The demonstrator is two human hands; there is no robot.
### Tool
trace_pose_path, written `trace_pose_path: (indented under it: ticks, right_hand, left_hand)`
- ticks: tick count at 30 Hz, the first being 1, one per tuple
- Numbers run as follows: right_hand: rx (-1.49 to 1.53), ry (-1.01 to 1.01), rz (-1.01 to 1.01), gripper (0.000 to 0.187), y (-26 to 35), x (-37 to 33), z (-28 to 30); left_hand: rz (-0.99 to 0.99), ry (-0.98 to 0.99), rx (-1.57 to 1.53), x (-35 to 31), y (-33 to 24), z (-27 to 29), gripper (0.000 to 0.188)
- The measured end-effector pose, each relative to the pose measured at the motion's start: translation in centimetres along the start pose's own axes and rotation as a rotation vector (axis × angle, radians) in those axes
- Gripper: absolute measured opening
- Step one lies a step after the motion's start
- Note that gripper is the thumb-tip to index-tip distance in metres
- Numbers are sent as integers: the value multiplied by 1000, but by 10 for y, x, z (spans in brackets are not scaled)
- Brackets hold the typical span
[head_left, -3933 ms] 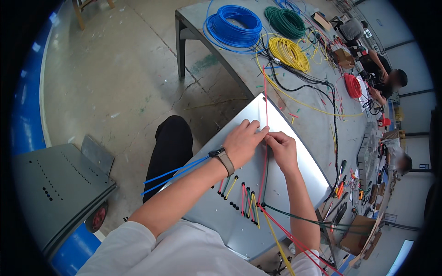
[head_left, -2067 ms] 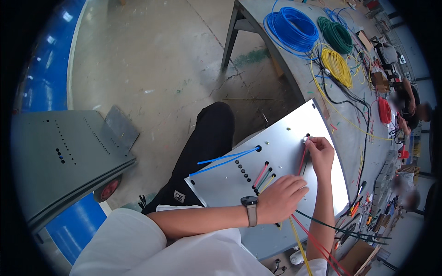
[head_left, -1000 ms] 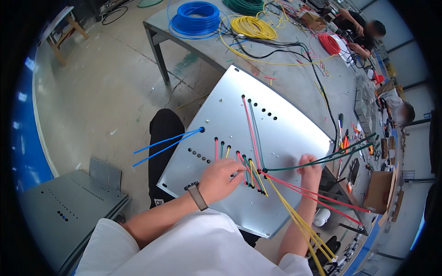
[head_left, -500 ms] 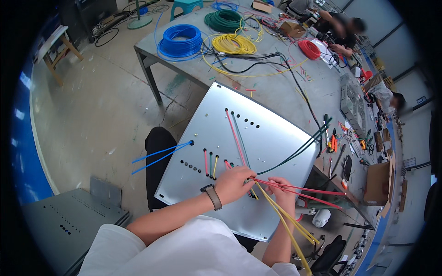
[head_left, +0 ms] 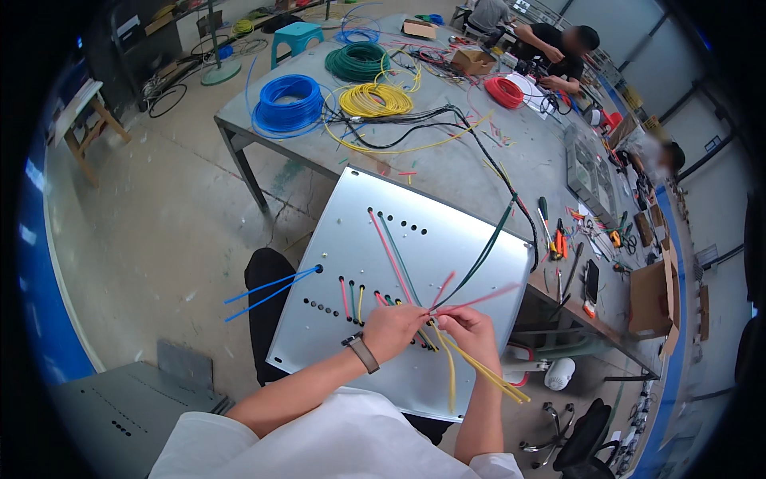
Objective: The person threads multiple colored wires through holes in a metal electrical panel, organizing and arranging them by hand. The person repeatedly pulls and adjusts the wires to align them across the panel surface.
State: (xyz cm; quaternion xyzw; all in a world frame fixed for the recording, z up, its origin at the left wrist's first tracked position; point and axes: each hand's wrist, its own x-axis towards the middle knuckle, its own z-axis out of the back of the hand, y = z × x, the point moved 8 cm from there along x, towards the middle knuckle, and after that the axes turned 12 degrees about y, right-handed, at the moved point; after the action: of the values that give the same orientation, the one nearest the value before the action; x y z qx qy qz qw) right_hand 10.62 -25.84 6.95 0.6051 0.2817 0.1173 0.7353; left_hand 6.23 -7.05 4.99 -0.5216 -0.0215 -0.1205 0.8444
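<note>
A flat metal panel (head_left: 471,267) with rows of small holes lies tilted across my lap. My left hand (head_left: 395,331), with a strapped watch on its wrist, is closed on a bundle of wires over the panel's lower middle. Right beside it, my right hand (head_left: 471,331) pinches at the same bundle; fingers hide the exact grip. From the bundle, green wires (head_left: 488,246) rise to the upper right, blurred red wires (head_left: 483,297) fan out, and yellow wires (head_left: 487,373) hang toward my right forearm. Two blue wires (head_left: 271,289) stick out of a hole at the panel's left.
Beyond the panel stands a grey table (head_left: 447,160) bearing blue (head_left: 289,104), green (head_left: 357,62), yellow (head_left: 375,100) and red (head_left: 504,93) wire coils. Hand tools (head_left: 560,239) and a cardboard box (head_left: 653,299) lie at right. A co-worker (head_left: 558,56) sits at the far side.
My right hand has drawn in close to the left hand. The red wires have swung from pointing right to spreading upward, and one yellow wire now hangs apart. The whole view has shifted slightly.
</note>
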Motion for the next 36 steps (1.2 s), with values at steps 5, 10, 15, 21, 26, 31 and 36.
trace_pose_path:
  ticks: [5, 10, 15, 21, 26, 31, 36]
  right_hand:
    - [-58, -31, -48, 20, -2, -3, -6]
    - [-127, -42, -40, 20, -4, -2, -10]
    - [-126, -86, 89, 25, 0, -5, -13]
    - [-28, -162, 214, 24, -15, -35, 15]
    - [198, -426, 213, 23, -58, -93, 75]
    - [204, -523, 119, 17, -86, -124, 108]
    - [278, -368, 108, 17, -93, -99, 83]
  left_hand:
    - [116, -4, -120, 0, 13, 7, 22]
    - [133, 43, -233, 4, 22, -1, 18]
    - [204, 94, -244, 6, 21, -8, 18]
    - [147, 101, -90, 9, 13, -6, 15]
    - [101, 77, -82, 1, 13, -11, 10]
    - [112, 37, -15, 1, 11, -6, 10]
    - [195, 79, -57, -2, 6, -12, 15]
